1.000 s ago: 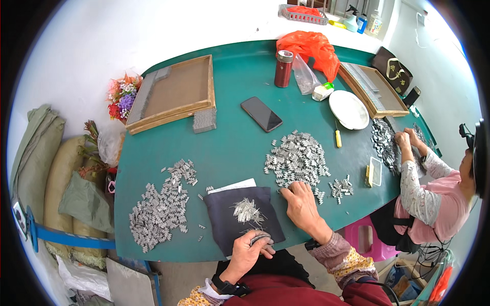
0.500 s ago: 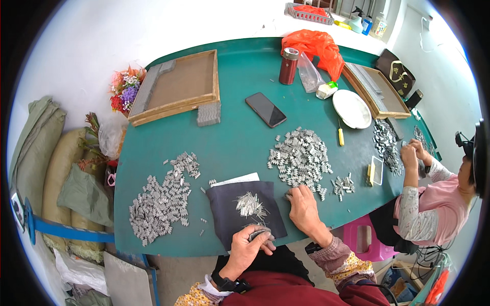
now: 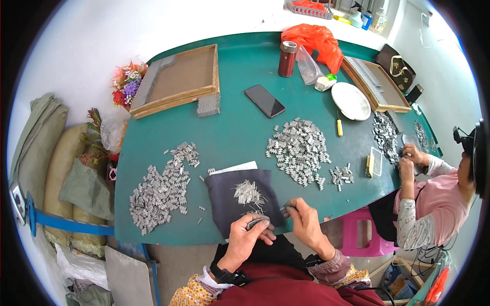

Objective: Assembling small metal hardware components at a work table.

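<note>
My left hand (image 3: 243, 240) is closed around a dark grey metal piece (image 3: 258, 222), just over the near edge of a dark cloth (image 3: 217, 204). What the fingers cover of that piece is hidden. To its right, my right hand (image 3: 308, 227) pinches a small grey metal piece (image 3: 284, 209) between thumb and fingers, apart from the left hand. A heap of thin silvery pins (image 3: 248, 193) lies on the cloth, with more pins beside my left fingers. Beyond my right hand spreads a pile of small toothed metal pieces (image 3: 298, 150); a similar pile (image 3: 155, 199) lies at the left.
On the green table (image 3: 229, 132) lie a phone (image 3: 264, 100), a yellow-handled screwdriver (image 3: 339, 127), a white plate (image 3: 351, 102) and a red flask (image 3: 287, 59). Wooden trays (image 3: 216, 71) hold rows of metal pieces. A co-worker (image 3: 434, 199) handles pieces at the right, beside a pink stool (image 3: 357, 232).
My right hand has drawn back from beside the right-hand pile toward the table edge, now showing a small piece in its pinch. My left hand keeps its hold. The view has shifted slightly.
</note>
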`<state>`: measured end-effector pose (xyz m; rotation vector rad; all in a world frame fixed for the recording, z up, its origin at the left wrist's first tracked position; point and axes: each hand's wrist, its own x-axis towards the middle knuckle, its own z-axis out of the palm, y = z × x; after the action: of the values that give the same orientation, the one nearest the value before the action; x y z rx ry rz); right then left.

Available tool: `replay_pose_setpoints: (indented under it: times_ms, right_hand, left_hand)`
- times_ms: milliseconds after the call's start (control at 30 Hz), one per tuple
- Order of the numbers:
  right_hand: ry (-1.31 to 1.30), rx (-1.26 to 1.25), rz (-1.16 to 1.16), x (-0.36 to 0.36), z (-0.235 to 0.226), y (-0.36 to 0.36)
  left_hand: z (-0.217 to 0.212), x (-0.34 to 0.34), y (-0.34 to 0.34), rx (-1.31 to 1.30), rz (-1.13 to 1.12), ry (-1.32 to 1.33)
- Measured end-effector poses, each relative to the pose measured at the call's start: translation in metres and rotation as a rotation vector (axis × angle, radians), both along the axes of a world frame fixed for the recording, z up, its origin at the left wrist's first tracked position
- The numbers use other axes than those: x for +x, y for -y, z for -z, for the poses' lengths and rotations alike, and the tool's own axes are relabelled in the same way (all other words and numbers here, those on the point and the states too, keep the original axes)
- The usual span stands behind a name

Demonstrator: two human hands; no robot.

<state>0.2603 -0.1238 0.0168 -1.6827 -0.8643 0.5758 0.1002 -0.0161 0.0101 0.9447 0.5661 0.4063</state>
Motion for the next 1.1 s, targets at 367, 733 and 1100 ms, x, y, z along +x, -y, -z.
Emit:
replay_pose_setpoints:
  times_ms: [367, 733, 1100]
  right_hand:
    - [0.201, 0.094, -0.161, -0.024, 0.0, 0.014]
    - [-0.113, -0.035, -0.015, -0.034, 0.004, 0.016]
    - [0.371, 0.133, -0.018, -0.035, 0.008, 0.008]
  left_hand:
    - [0.0, -0.002, 0.004, 0.009, -0.025, 0.026]
    - [0.002, 0.002, 0.007, 0.054, 0.017, -0.036]
    - [0.003, 0.001, 0.004, 0.08, 0.087, -0.048]
